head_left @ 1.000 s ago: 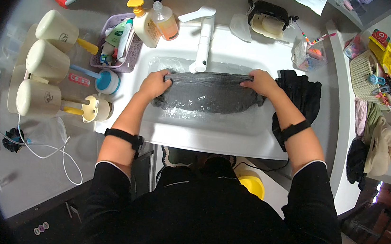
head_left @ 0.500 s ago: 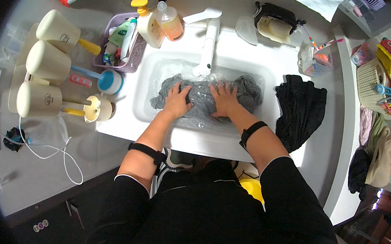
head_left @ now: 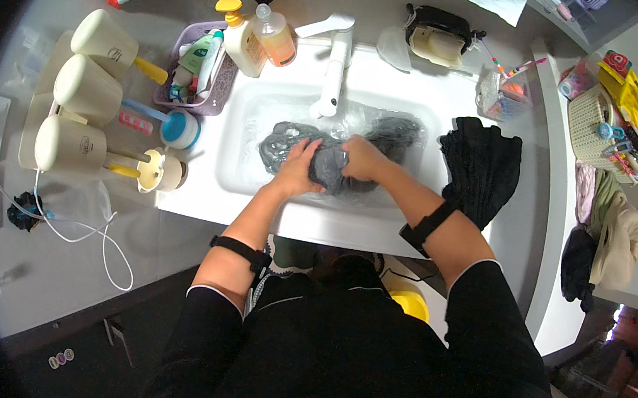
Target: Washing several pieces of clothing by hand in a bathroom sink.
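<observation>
A soaked dark grey garment lies bunched in the water of the white sink. My left hand cups the near left part of the bundle, with its fingers curved over the cloth. Just right of it, my right hand is closed on a fold in the middle. Part of the garment trails off behind my right hand toward the sink's far right. The white faucet reaches over the basin beyond my hands.
A black pleated cloth lies on the counter right of the sink. At the left back stand a purple basket, a yellow-topped pump bottle and a clear bottle. Cream cups hang on the left wall.
Both hands lay flat and spread on the garment before. My right hand has closed on a fold, and the cloth is gathered closer toward the middle.
</observation>
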The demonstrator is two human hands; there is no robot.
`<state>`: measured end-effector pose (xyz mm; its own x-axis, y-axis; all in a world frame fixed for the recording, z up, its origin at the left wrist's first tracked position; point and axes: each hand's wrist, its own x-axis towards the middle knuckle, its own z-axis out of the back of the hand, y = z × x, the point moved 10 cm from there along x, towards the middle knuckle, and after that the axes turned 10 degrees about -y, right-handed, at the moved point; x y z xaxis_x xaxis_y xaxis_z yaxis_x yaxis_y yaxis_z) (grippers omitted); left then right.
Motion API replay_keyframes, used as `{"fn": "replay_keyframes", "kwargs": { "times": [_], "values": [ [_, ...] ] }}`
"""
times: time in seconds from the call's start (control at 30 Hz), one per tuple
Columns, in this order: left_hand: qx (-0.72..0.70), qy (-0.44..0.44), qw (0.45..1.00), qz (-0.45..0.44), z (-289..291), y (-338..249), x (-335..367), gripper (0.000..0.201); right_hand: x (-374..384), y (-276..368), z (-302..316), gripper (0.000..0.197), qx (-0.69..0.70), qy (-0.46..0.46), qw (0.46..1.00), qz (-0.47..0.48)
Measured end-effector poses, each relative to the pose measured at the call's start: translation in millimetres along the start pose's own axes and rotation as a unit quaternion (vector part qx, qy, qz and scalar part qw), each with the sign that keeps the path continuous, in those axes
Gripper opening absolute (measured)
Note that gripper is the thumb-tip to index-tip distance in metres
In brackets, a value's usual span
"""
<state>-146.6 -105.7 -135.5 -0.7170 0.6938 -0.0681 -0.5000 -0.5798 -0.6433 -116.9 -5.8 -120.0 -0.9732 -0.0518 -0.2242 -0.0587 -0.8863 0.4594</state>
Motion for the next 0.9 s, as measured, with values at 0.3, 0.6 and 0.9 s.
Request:
{"fn": "replay_keyframes", "kwargs": {
  "times": [0.3,0.6,0.9],
  "values": [
    [-0.302,-0.106,0.947,-0.012,-2,-64,26,0.090,-51,32,142,0.024,0.454,-0.185,0.871,-0.030],
    [-0.367,-0.271,0.883,0.110,32,-75,42,0.048,-90,-83,117,0.037,0.821,-0.261,0.495,-0.112],
    [-0.280,-0.216,0.927,-0.127,46,-176,29,0.051,-91,-71,-29,0.087,0.806,-0.093,0.402,-0.424]
  ]
}}
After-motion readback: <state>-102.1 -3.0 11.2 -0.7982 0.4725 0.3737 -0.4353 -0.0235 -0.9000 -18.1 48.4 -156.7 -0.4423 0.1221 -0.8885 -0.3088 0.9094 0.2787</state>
